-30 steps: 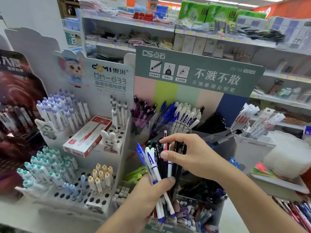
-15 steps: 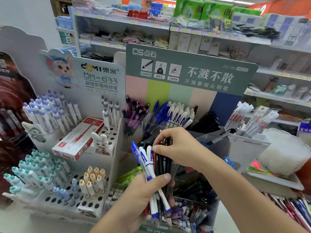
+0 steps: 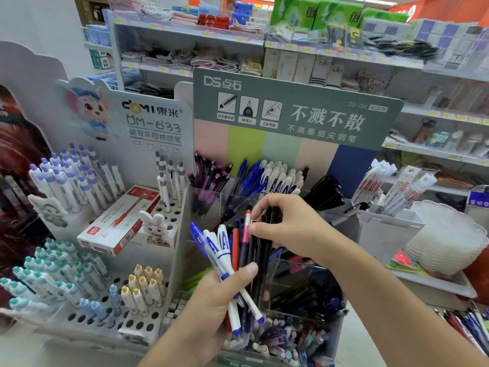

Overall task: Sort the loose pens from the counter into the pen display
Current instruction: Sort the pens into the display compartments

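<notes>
Bright shop aisle: white metal shelves stocked with goods, orange wall behind.

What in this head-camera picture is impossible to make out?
- Lower ends of the bundle of pens: the left hand gripping it covers them.
- Which dark pen the right hand pinches: its fingers cover the tops.
- Loose pens at bottom right: cut off by the frame edge.
- Price tags on the back shelves: too small and blurred.

The left hand hides the lower barrels of its pen bundle.
</notes>
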